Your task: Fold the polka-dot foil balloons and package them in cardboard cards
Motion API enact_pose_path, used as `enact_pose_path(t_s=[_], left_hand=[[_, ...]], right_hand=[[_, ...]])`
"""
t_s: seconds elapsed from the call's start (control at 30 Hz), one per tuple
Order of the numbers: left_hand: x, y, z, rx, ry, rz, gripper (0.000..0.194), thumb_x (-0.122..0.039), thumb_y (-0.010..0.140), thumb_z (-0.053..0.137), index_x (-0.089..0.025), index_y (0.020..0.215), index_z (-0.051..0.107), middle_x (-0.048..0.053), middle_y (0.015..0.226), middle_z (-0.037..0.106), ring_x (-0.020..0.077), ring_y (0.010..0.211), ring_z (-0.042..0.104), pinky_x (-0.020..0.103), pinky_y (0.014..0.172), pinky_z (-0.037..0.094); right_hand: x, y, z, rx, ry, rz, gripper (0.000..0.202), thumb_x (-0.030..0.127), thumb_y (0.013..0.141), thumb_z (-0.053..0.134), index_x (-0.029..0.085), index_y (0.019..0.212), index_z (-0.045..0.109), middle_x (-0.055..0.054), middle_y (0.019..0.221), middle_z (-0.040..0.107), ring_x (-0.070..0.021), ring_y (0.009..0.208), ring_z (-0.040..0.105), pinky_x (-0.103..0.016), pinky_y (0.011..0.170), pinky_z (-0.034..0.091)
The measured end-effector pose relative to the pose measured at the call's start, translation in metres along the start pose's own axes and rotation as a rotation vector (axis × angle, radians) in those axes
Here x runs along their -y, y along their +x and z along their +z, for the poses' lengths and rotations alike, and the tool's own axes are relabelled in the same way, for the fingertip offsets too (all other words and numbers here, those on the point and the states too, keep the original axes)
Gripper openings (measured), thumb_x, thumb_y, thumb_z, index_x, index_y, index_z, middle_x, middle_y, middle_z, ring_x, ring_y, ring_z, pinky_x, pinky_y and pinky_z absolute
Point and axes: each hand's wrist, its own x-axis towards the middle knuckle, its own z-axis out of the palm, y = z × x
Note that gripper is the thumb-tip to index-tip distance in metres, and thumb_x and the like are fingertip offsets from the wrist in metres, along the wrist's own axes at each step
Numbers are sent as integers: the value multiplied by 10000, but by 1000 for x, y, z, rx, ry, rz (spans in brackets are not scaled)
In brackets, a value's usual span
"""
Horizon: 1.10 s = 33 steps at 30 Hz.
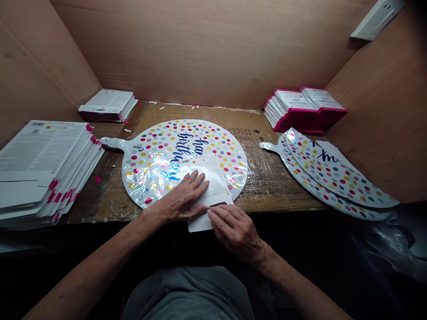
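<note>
A printed white card sleeve (215, 180) lies aslant on a flat foil balloon (155, 164) with coloured dots and blue "happy birthday" lettering. My left hand (183, 195) rests flat on the sleeve, fingers stretched out, its thumb reaching toward the near end. At that near end my right hand (236, 229) is closed, with thumb and fingertips pinching the sleeve's edge by a dark slot. The sleeve's near end sticks out past the table edge. Part of the lettering is hidden under the sleeve and my left hand.
More dotted balloons (333, 182) overlap at the right, hanging over the table edge. Stacks of card sleeves stand at the near left (43, 164), back left (108, 104) and back right (300, 109). Wooden panels (187, 53) enclose the tape-covered tabletop (267, 186). A power strip (376, 20) hangs upper right.
</note>
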Motion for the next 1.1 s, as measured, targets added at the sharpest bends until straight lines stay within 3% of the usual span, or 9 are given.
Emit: enact_pose_path(t_s=[0.23,0.4,0.47,0.57,0.67,0.8,0.93,1.1], left_hand=[[-4,15,1,29,218,17,411,-281,985,324,-33,1226,545,253,1302,542,341,1277,469,482,1027,413],[-2,20,-8,42,187,80,319,-215,981,336,-103,1140,588,179,1228,608,261,1234,506,428,1048,415],[0,17,-10,-10,143,92,321,-248,984,353,-102,1133,598,173,1222,617,260,1234,514,425,1054,424],[3,8,-7,-122,15,124,355,-295,998,340,-139,1118,635,129,1220,640,233,1230,540,393,1071,439],[3,2,5,-237,-57,2,375,-328,1000,351,-164,1165,645,110,1288,621,248,1314,482,420,1103,423],[0,5,23,-219,-27,-161,485,-384,984,393,-88,1349,513,173,1444,487,316,1407,351,497,1134,372],[0,8,27,-159,-23,-134,464,-352,993,366,-109,1364,501,151,1459,477,293,1414,345,474,1153,351],[-1,7,22,-125,-41,-135,462,-339,987,383,-102,1366,498,160,1466,466,290,1418,337,474,1157,340]], right_hand=[[19,2,20,181,-179,154,486,308,921,516,-20,1279,547,-248,1304,569,-337,1248,494,-469,1051,429],[5,32,24,347,-119,212,296,316,948,507,88,1078,644,-169,1040,678,-283,1045,604,-454,968,478],[3,33,16,314,-69,117,230,264,956,478,117,972,654,-133,949,690,-250,961,626,-421,926,490],[3,19,-3,103,64,-35,163,179,939,486,136,923,642,-75,870,695,-179,856,631,-327,879,487],[-1,6,-15,-66,48,30,85,122,908,564,144,931,644,-39,815,693,-146,760,604,-287,775,470],[-15,8,-5,13,-43,90,113,162,939,557,166,958,669,-45,860,695,-172,814,584,-317,768,429],[-24,13,8,130,-54,32,145,201,963,531,175,947,673,-38,857,678,-175,812,554,-326,784,413],[-28,16,7,253,-60,-75,224,188,997,447,172,947,665,-45,875,657,-177,822,537,-327,797,411]])
